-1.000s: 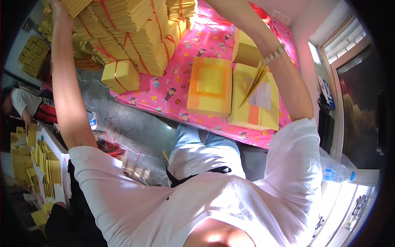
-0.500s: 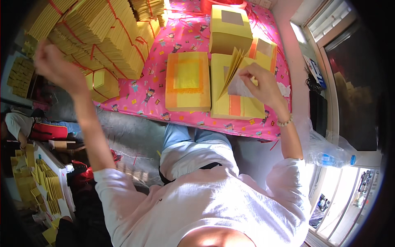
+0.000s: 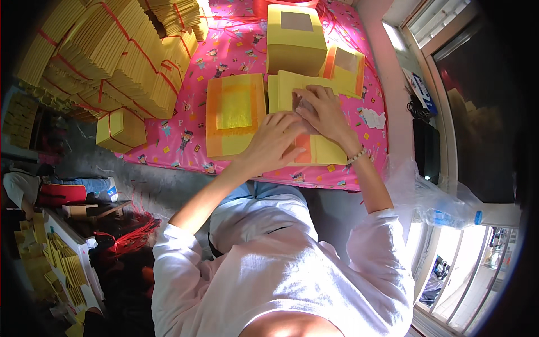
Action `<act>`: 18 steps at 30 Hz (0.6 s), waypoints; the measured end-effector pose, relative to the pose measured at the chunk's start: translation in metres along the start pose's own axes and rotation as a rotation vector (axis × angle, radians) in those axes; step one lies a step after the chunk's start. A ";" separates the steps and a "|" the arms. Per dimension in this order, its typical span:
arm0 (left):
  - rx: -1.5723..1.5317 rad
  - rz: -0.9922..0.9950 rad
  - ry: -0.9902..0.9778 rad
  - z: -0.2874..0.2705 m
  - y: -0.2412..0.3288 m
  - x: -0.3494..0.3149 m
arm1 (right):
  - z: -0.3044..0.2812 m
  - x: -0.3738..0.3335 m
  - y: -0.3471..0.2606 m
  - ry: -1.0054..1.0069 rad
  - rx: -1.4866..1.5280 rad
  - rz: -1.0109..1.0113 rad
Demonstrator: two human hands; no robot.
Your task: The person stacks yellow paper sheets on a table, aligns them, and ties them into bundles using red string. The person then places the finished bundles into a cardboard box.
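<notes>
In front of me on the pink table cover (image 3: 264, 168) lies a stack of yellow paper (image 3: 332, 150), marked with an orange band and a pale silvery square; it looks like joss paper. Over its left part is my left hand (image 3: 272, 143), thumb apart from the fingers. My right hand (image 3: 324, 112), a beaded bracelet at its wrist, rests on the stack with bent, spread fingers. Between them the hands hide most of the square. Close on the left sits another stack (image 3: 236, 112), with a gold panel in an orange border.
Behind are a tall yellow stack (image 3: 295, 56) and a smaller one (image 3: 341, 66). Bundles tied with red straps (image 3: 123, 62) fill the back left. A white scrap (image 3: 373, 118) lies at right. A bagged bottle (image 3: 449, 217) hangs by the window. Another person (image 3: 22, 188) works at far left.
My left hand has swung from the bundles at the left over to the front stack. The sheets that stood fanned up beside my right hand now lie down on the stack.
</notes>
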State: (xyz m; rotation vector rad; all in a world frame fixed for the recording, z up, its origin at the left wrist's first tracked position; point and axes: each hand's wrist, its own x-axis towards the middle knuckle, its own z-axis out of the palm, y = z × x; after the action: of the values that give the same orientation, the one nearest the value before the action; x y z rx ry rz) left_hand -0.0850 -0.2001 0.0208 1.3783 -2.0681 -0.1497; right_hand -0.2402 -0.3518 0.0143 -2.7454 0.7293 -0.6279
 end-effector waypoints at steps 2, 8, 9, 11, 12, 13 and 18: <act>0.018 -0.051 -0.009 0.006 -0.009 -0.002 | 0.003 -0.001 0.004 -0.002 -0.026 -0.021; 0.005 -0.145 0.002 0.012 -0.020 -0.007 | 0.000 -0.010 0.013 0.196 0.018 0.046; -0.013 -0.151 0.000 0.012 -0.021 -0.005 | -0.001 -0.016 0.021 0.233 0.074 0.121; -0.038 -0.165 0.010 0.014 -0.023 -0.003 | 0.002 -0.031 0.034 0.304 0.189 0.270; -0.045 -0.170 0.021 0.017 -0.024 -0.003 | 0.007 -0.036 0.037 0.284 0.455 0.357; -0.056 -0.172 0.034 0.020 -0.026 -0.001 | 0.009 -0.042 0.038 0.260 0.717 0.443; -0.086 -0.225 0.168 0.034 -0.034 -0.001 | 0.015 -0.049 0.035 0.160 0.998 0.618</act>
State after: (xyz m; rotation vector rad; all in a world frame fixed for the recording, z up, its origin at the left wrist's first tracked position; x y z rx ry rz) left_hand -0.0771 -0.2224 -0.0204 1.5136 -1.7481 -0.2076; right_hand -0.2863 -0.3544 -0.0272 -1.4824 0.9054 -0.7754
